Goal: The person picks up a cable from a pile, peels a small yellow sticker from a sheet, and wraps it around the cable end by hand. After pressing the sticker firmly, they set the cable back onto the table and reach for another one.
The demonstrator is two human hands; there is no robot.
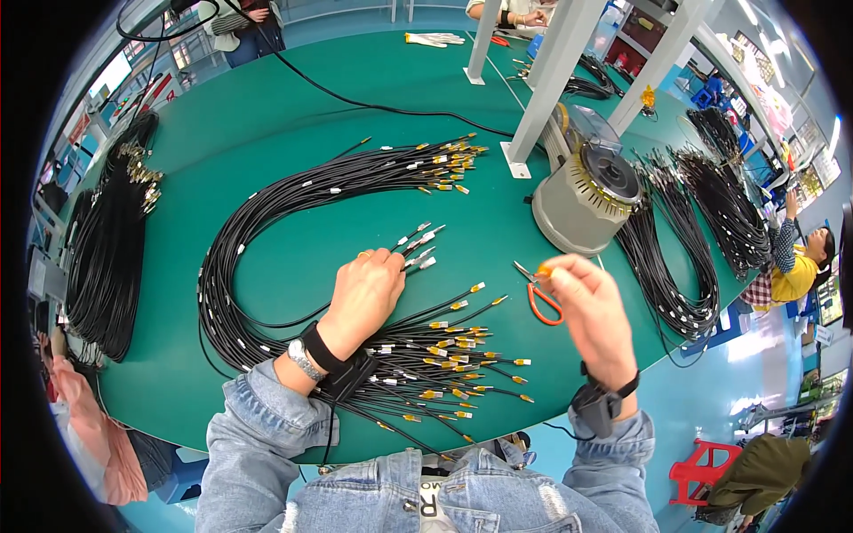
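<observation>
My left hand (366, 293) is closed around a few black cables, whose white-tagged, silvery ends (423, 247) stick out past the fingers. They belong by the look of it to the big U-shaped bundle of black cables (233, 253) on the green table, with yellow and white ends at both sides. Raised to the right, my right hand (588, 306) pinches a small orange-yellow piece (544, 272) between thumb and fingertips. Just beside it lies a pair of red-handled snips (544, 306), partly behind the fingers. Below my left wrist, more yellow-tipped cable ends (453, 355) fan out.
A round grey machine (577, 209) stands beyond my right hand, near grey metal posts (546, 80). Other black cable bundles lie at the left (111, 258) and right (680, 258). White gloves (434, 39) rest at the far edge. Other people are around the table.
</observation>
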